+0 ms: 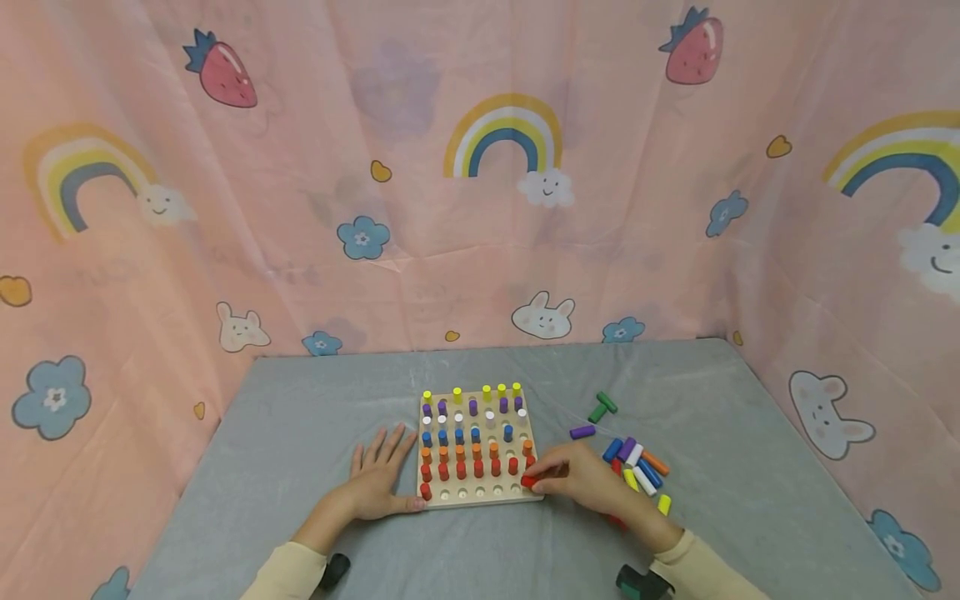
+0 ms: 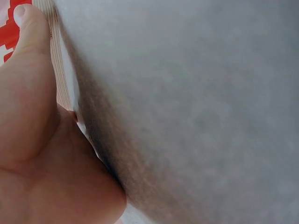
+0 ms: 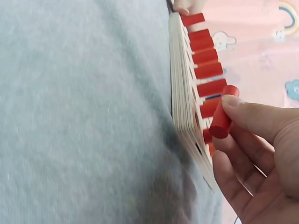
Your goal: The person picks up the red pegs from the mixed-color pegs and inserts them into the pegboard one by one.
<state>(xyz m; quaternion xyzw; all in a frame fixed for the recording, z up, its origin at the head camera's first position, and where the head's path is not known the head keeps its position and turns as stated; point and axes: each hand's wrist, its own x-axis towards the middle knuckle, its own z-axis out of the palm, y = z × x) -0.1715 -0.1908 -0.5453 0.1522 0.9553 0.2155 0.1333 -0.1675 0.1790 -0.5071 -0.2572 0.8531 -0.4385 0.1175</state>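
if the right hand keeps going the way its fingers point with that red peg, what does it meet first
Probably the wooden pegboard: the right hand pinches a red cylindrical peg at the board's near right corner, fingers pointing left across the front row, where empty holes lie. Depth is uncertain.

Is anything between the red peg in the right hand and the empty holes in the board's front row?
Nothing visible. The right hand pinches the red peg just off the board's near right corner, beside open front-row holes. The left hand rests against the opposite edge, clear of that path.
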